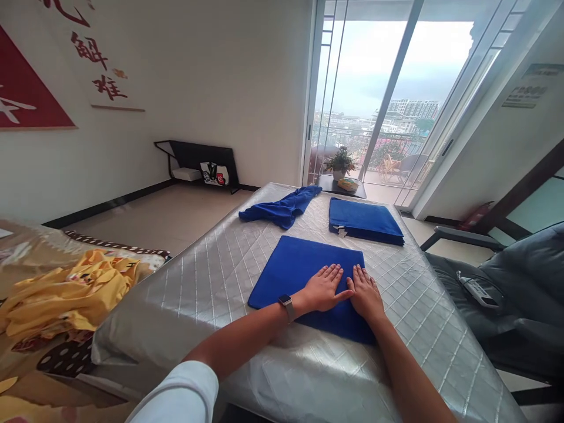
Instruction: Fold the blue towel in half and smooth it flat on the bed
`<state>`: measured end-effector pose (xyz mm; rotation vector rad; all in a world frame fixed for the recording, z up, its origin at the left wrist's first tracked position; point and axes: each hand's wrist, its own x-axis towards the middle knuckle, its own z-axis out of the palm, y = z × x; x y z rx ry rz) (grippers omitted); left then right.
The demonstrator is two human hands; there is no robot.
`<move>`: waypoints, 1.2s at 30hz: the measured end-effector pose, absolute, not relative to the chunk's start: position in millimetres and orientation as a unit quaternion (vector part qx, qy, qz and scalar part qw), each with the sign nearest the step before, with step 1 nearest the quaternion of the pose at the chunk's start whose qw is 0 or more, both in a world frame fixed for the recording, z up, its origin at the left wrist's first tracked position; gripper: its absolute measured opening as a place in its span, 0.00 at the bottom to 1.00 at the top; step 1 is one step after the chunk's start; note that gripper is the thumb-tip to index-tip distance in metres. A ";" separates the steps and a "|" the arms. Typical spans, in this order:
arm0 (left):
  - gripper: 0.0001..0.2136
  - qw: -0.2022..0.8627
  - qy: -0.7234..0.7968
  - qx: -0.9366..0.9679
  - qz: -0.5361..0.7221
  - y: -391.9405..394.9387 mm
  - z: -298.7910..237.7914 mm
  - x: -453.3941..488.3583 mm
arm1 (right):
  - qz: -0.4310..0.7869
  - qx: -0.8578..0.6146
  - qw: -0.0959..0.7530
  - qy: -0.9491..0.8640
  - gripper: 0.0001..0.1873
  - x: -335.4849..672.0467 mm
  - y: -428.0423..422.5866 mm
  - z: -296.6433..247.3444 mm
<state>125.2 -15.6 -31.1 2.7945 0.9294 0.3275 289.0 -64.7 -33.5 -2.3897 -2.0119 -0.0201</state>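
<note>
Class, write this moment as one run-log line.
left hand: palm-down on flat blue cloth; right hand: likewise; beyond: crumpled blue cloth, blue cloth stack

- White sleeve (180, 395) at the lower left of the frame, plain, ending near the elbow; a curved line runs along its edge, seam or fold, I can't tell from here.
- Watch (286, 300) at the lower middle, on the left wrist: squarish case, rounded corners, dark face, pale rim.
- Strap (289, 313) greyish, slim, snug, slightly metallic to my eye.
- Left hand (324, 288), right of centre: bare, short nails.
- Right hand (368, 294), farther right: bare, like its forearm (399, 364).
</note>
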 end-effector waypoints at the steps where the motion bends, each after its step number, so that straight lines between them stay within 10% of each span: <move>1: 0.42 0.090 0.326 0.935 0.104 -11.6 -31.3 116.4 | -0.004 -0.767 0.013 -0.642 0.33 288.3 -64.2 -33.2; 36: 0.45 0.084 0.530 0.837 0.105 42.8 -38.7 -13.7 | 0.031 -0.773 -0.065 -0.630 0.33 296.7 -35.4 -9.6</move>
